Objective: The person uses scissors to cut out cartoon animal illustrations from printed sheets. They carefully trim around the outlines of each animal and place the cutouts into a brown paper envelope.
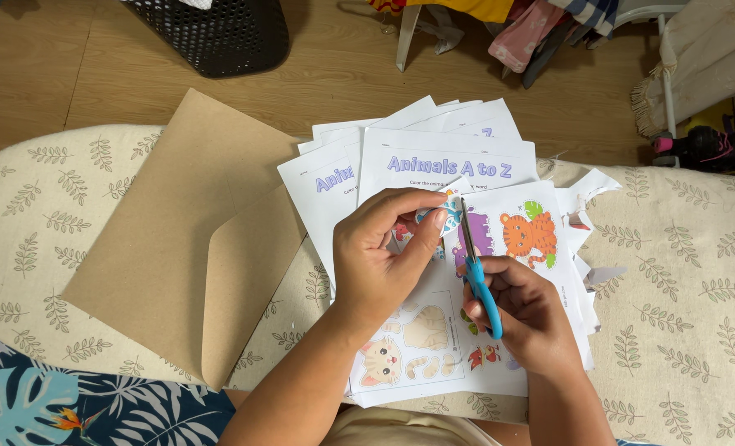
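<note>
Left hand: left hand (380, 256), centre of the frame, pinches a small paper cut-out (441, 213) between thumb and fingertips, lifted just above the sheet.
Right hand: right hand (526, 318), lower centre-right, is closed around the blue handles of the scissors (476, 264); the blades point up the frame, their tip touching the cut-out.
Cut-out: a small coloured scrap, partly hidden by the fingers, so its picture cannot be made out.
Handling: thin and light, it looks likely to flop and tear; judged best held by its edge close to the blades, fingertips clear of the cutting line.
Sheet beneath: animal picture sheet (499, 272) with an orange tiger, a purple shape and a pale cat, lying under both hands.
Stack: white worksheets (400, 161) fanned out above, upper centre.
Envelope: brown envelope (194, 248), flap open, left of the hands.
Surface: leaf-print cushion (689, 289) carries everything.
Upper left: black mesh basket (219, 33) on the wooden floor.
</note>
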